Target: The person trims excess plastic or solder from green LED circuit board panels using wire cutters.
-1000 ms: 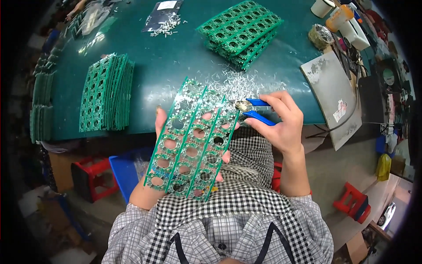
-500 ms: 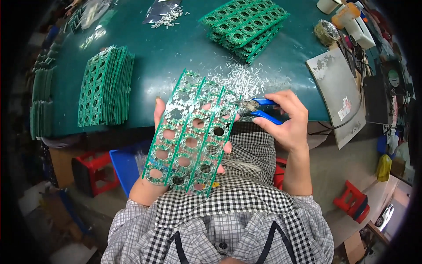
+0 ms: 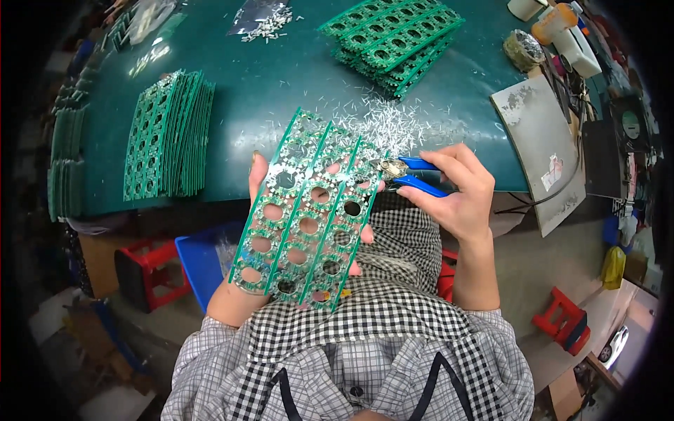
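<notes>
We see the left hand [image 3: 309,226] gripping 1 circuit board [image 3: 298,209], the right hand [image 3: 463,193] gripping pliers [image 3: 423,186]; on the counter [image 3: 263,84], white bits [image 3: 268,27] edge 1 plastic bag [image 3: 246,15].

A dark green worktop [image 3: 267,91] spanned the upper frame. On it lay stacked circuit boards [image 3: 390,36] at top centre, a row of standing boards [image 3: 184,137] at left, scattered white slivers [image 3: 393,123] near the centre, and a grey panel [image 3: 528,133] at right.
</notes>
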`<action>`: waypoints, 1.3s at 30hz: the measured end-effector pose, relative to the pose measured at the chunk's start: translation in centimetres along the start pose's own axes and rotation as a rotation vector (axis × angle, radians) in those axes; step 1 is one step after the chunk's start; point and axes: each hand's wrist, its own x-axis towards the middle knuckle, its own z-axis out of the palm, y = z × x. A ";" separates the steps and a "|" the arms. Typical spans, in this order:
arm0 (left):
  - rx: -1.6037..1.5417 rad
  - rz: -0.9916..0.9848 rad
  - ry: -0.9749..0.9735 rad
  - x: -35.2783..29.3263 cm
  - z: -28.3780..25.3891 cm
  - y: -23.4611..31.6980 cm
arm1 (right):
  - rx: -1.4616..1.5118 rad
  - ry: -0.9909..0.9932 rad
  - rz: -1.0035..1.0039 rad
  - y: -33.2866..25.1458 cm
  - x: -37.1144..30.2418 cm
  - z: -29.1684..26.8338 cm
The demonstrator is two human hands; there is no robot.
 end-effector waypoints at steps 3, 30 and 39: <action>-0.006 -0.012 -0.007 0.0 -0.2 0.1 | 0.027 -0.008 0.024 0.1 -0.1 -0.1; 0.108 -0.007 0.015 0.4 -0.5 0.9 | 0.114 -0.087 0.108 -0.4 -0.3 -0.1; 0.090 0.026 0.059 0.5 0.1 0.4 | 0.074 -0.103 0.070 -0.8 -0.7 0.3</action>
